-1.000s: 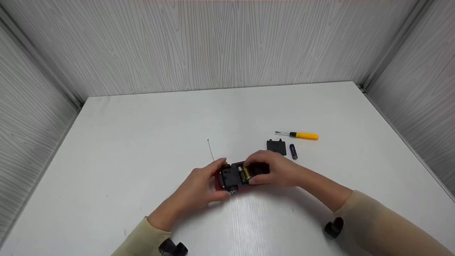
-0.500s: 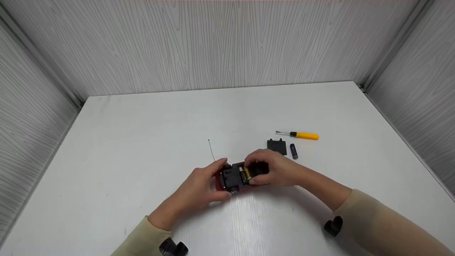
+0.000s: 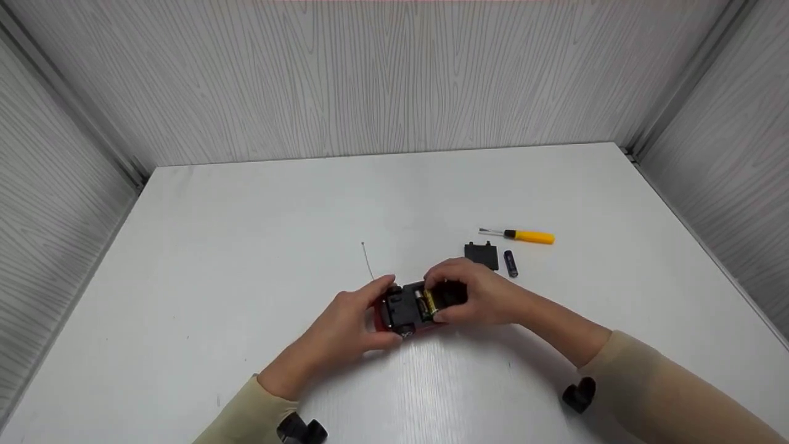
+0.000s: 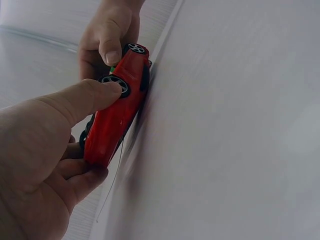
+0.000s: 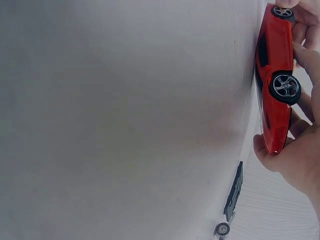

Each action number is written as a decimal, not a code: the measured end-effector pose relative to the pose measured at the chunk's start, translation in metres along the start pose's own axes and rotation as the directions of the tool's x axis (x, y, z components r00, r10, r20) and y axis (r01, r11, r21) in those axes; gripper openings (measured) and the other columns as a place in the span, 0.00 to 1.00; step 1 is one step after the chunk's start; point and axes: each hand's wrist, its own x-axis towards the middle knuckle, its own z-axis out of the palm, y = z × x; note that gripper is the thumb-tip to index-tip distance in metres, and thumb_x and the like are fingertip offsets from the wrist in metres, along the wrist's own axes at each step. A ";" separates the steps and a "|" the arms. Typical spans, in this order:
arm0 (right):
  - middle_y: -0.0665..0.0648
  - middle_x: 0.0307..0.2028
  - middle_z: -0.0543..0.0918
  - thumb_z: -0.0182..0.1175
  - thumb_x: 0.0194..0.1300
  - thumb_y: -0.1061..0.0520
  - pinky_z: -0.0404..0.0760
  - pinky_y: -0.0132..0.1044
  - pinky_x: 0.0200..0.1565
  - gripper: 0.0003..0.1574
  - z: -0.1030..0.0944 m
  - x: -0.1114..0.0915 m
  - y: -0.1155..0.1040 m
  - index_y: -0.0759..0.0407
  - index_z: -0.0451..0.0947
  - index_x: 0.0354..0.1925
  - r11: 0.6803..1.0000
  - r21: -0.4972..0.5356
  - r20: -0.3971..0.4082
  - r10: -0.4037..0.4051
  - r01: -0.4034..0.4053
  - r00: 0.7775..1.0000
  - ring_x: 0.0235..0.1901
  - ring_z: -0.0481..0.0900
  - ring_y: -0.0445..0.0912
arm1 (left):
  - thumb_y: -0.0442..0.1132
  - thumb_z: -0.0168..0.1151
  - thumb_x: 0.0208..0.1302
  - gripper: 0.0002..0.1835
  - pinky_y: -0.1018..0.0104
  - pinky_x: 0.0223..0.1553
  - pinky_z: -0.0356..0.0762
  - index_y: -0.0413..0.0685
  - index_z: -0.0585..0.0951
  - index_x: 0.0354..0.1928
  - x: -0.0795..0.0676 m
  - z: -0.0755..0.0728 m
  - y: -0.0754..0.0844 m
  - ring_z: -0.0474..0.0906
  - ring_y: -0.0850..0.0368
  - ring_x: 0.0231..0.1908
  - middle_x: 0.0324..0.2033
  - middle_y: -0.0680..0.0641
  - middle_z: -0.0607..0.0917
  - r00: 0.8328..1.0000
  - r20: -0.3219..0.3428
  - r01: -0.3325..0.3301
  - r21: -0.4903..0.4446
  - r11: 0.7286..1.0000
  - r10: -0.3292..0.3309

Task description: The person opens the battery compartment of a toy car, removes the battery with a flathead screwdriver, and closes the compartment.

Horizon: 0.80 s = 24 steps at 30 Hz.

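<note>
A red toy car [image 3: 402, 308] lies upside down, black underside up, its battery bay uncovered. My left hand [image 3: 345, 324] grips the car's left end, thumb on a wheel [image 4: 115, 85] and fingers around the far side. At the bay, my right hand [image 3: 484, 295] pinches a yellow battery [image 3: 430, 300] between thumb and index finger, one at each end. Another battery [image 3: 420, 302] sits beside it in the bay. The right hand's other fingers are around the car's right end in the right wrist view, where the car's red side [image 5: 277, 47] shows. Its palm hides part of the underside.
A thin antenna wire [image 3: 367, 260] sticks out from the car's far side. Beyond the right hand lie a black battery cover [image 3: 481, 254], a dark blue battery [image 3: 510, 263] and a yellow-handled screwdriver [image 3: 533, 237]. Pale wood-grain panels [image 3: 382, 80] enclose the white table [image 3: 246, 246].
</note>
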 end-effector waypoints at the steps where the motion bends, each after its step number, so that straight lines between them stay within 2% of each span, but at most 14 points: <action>1: 0.46 0.60 0.82 0.78 0.60 0.55 0.77 0.53 0.61 0.24 0.000 0.000 0.000 0.48 0.83 0.54 1.000 0.002 -0.001 -0.001 0.001 1.000 0.61 0.75 0.49 | 0.44 0.80 0.60 0.49 0.50 0.70 0.71 0.42 0.66 0.80 0.000 0.000 0.000 0.78 0.51 0.67 0.65 0.45 0.83 1.000 -0.001 -0.001 -0.001 1.000 0.001; 10: 0.43 0.58 0.82 0.78 0.58 0.58 0.78 0.48 0.60 0.25 -0.001 -0.001 0.002 0.48 0.83 0.53 0.998 0.063 0.003 0.026 -0.026 1.000 0.58 0.76 0.46 | 0.42 0.81 0.59 0.48 0.50 0.70 0.72 0.41 0.67 0.79 0.000 0.001 -0.001 0.78 0.52 0.66 0.65 0.45 0.83 1.000 -0.002 -0.015 -0.012 1.000 0.015; 18: 0.45 0.60 0.82 0.78 0.60 0.54 0.79 0.49 0.58 0.26 -0.006 -0.005 0.002 0.47 0.81 0.56 0.992 0.113 -0.030 0.052 -0.048 0.998 0.56 0.79 0.49 | 0.42 0.81 0.59 0.49 0.49 0.70 0.71 0.41 0.66 0.79 0.001 0.001 -0.002 0.78 0.51 0.66 0.65 0.44 0.83 1.000 0.006 0.001 -0.015 1.000 -0.001; 22: 0.42 0.57 0.83 0.78 0.61 0.52 0.78 0.53 0.63 0.27 -0.013 -0.009 0.001 0.42 0.81 0.57 0.991 0.107 -0.076 0.092 -0.084 0.993 0.58 0.79 0.49 | 0.42 0.82 0.58 0.50 0.48 0.70 0.71 0.40 0.66 0.79 0.001 0.001 -0.002 0.78 0.50 0.66 0.65 0.44 0.83 1.000 0.002 0.001 -0.023 1.000 -0.001; 24: 0.43 0.55 0.84 0.78 0.62 0.53 0.75 0.54 0.67 0.25 -0.018 -0.012 0.002 0.43 0.82 0.56 0.990 0.116 -0.102 0.097 -0.085 0.990 0.61 0.79 0.50 | 0.41 0.82 0.58 0.50 0.48 0.70 0.71 0.39 0.66 0.79 0.001 0.001 -0.002 0.78 0.49 0.66 0.65 0.44 0.83 1.000 -0.001 -0.003 -0.029 1.000 0.003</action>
